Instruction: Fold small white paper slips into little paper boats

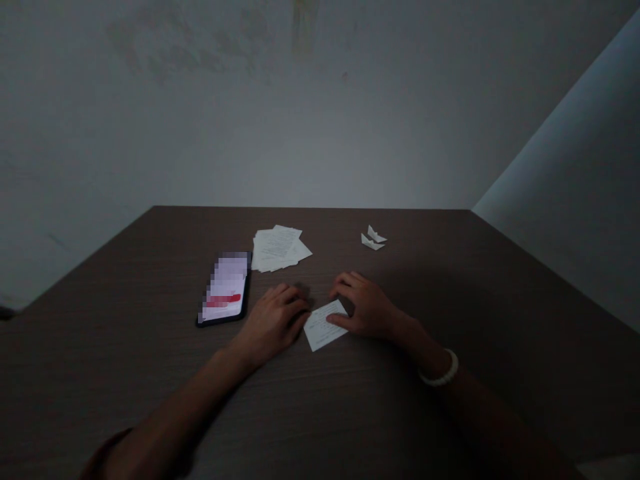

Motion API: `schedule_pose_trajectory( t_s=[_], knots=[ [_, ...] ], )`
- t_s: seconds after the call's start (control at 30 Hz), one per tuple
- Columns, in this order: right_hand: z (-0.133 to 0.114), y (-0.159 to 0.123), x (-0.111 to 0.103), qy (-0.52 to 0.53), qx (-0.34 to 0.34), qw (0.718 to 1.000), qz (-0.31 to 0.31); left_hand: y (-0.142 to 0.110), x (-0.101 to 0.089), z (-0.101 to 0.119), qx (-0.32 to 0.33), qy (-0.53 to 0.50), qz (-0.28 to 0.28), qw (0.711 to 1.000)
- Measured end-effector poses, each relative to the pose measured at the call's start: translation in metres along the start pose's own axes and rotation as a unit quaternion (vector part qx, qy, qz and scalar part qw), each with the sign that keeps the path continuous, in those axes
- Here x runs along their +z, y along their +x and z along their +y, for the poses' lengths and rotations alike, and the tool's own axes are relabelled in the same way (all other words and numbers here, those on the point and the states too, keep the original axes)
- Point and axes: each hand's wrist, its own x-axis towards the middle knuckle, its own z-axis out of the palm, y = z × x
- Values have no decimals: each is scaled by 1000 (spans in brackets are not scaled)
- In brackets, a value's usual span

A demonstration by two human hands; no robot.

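Note:
A small sheet of printed paper [320, 333] lies flat on the brown table [310, 413], turned at a slant between my two hands. At its left edge rests my left hand [277, 320], its fingers loosely bent on the tabletop and the thumb close to the paper's corner. My right hand [367, 307] is on the other side, thumb laid on the sheet and fingers spread away from it, arched beyond the far edge. Neither hand lifts the paper. Beyond the right hand sit two small folded paper boats [373, 244], side by side.
A loose pile of printed paper sheets [277, 248] lies farther back, left of centre. Beside it, a phone [225, 290] with a lit screen lies face up near my left hand. The table's far edge meets a stained grey wall [320, 133].

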Motion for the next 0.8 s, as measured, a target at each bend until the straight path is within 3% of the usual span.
schedule_pose_trajectory(
  t_s=[0.23, 0.8],
  knots=[
    [-1, 1, 1, 0, 7, 1000, 6, -2, 1, 3, -2, -10, 3, 1000],
    [-2, 2, 2, -1, 28, 1000, 9, 3, -1, 4, -98, -4, -10, 995]
  ],
)
